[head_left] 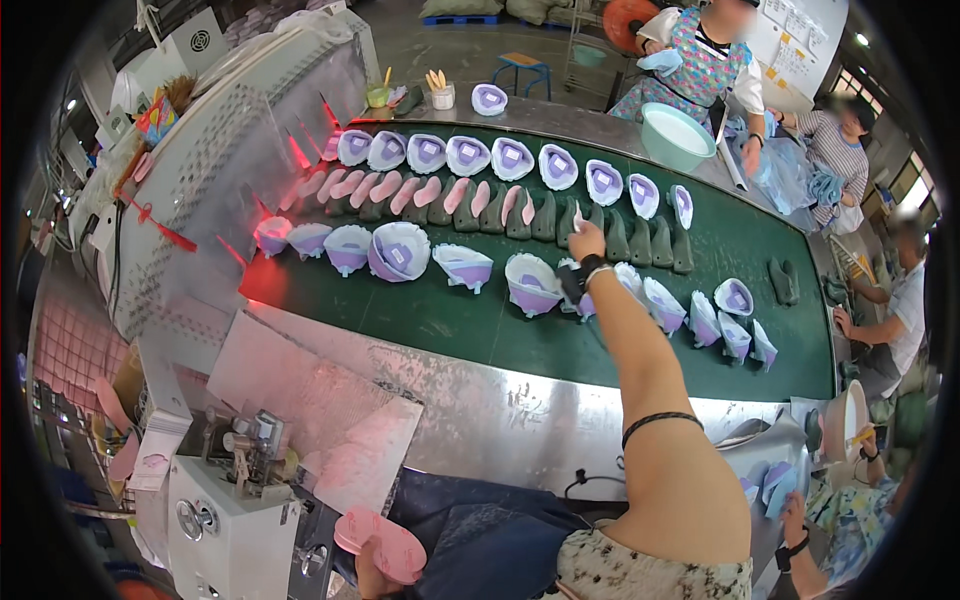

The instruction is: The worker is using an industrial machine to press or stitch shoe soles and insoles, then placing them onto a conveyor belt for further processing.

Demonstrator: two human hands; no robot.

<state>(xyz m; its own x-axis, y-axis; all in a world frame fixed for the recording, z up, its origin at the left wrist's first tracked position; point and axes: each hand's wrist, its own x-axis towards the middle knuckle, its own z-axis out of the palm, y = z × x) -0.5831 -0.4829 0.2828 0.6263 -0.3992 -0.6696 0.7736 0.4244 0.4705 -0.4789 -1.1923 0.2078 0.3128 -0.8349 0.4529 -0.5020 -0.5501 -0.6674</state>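
One arm is stretched far out over the green conveyor belt (420, 320), and that's the right hand (588, 240), reaching to the middle row of dark shoe lasts (545, 215). The fingers are pinched on a small pale pink insole piece (578, 216), which stands nearly upright, its long axis running up and down in the view, narrow tip pointing away toward the far side of the belt. It sits right at the top of one last, among the neighbours that already carry pink insoles (400, 193) leaning the same way.

A dark watch (582, 270) wraps the wrist, and a thin black band (660, 425) rings the upper arm. The left hand is not in view.

Just under the wrist lies the near row of lilac shoe uppers (400, 252), openings up, spread left to right along the belt. Beyond the lasts runs a far row of white-and-lilac uppers (468, 155), tipped so their insides face the camera. At the belt's left end stands a perforated metal machine housing (230, 160) with a red glow at its mouth.

Across the belt a person in a patterned apron (700, 60) stands beside a mint-green basin (677, 135). Other workers sit along the right end. Down at the lower edge, a pink sole (385, 545) rests by the white machine (225, 510).
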